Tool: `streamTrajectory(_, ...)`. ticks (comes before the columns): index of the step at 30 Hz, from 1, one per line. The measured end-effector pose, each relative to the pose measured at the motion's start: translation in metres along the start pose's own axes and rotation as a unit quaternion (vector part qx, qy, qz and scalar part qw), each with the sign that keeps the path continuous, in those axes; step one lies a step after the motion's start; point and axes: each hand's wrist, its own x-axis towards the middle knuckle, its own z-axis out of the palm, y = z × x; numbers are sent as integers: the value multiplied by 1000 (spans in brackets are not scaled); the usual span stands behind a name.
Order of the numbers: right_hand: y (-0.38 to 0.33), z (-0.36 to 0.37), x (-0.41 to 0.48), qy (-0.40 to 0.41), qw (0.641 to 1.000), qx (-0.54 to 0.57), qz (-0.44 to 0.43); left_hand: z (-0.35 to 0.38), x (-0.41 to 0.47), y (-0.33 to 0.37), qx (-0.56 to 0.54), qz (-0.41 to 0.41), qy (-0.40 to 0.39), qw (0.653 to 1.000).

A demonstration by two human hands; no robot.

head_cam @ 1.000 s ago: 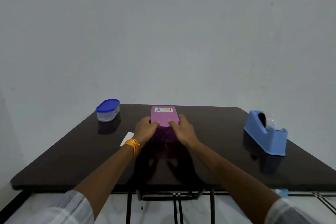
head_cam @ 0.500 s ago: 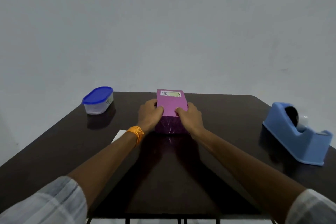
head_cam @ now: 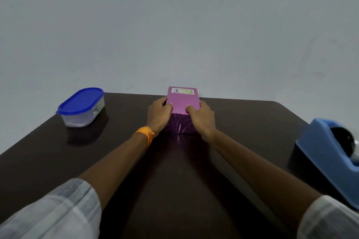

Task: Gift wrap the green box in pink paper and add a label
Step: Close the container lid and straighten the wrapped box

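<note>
pink-wrapped rectangular box (head_cam: 183, 103) sits flat on the dark brown bench (head_cam: 174, 180), far-centre, close to the back edge, held from both sides. Nearest the camera: pale checked sleeves at bottom left (head_cam: 54, 213) and bottom right (head_cam: 330, 219), bare forearms reaching forward. Blue plastic tape dispenser (head_cam: 328, 159) stands at the right edge, well apart from the box, partly cut off by the frame. Orange thread wristband (head_cam: 145, 135) on the left wrist. Left hand (head_cam: 159, 116) grips the box's left side, fingertips curled onto the near top edge; right hand (head_cam: 202, 120) does likewise on the right side. Near end face of the box is glittery purple wrap, top face plain pink. White-bordered rectangular label (head_cam: 183, 91) lies on the top at the far end. Clear oval plastic container with a blue lid (head_cam: 81, 106) stands far left. Plain grey wall (head_cam: 174, 25) behind.
</note>
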Motion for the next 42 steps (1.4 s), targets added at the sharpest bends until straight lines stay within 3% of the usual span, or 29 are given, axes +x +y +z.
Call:
streamTrajectory(11, -27, -9, 4, -60, 996, -62, 33, -20, 14, 28, 26, -40, -104, 993)
streamTrajectory(19, -89, -44, -11, -79, 986, -121, 90, -63, 6, 82, 79, -111, -111, 984)
streamTrajectory(29, -161, -44, -80, -232, 960, -144, 60, -135, -39, 132, 113, -168, -120, 972)
streamTrajectory(36, -154, -2, -138, -371, 908, -194, -8, -186, -104, 93, 170, -212, -125, 954)
streamTrajectory(42, -131, 41, -173, -426, 869, -246, -44, -208, -146, 42, 183, -242, -117, 946)
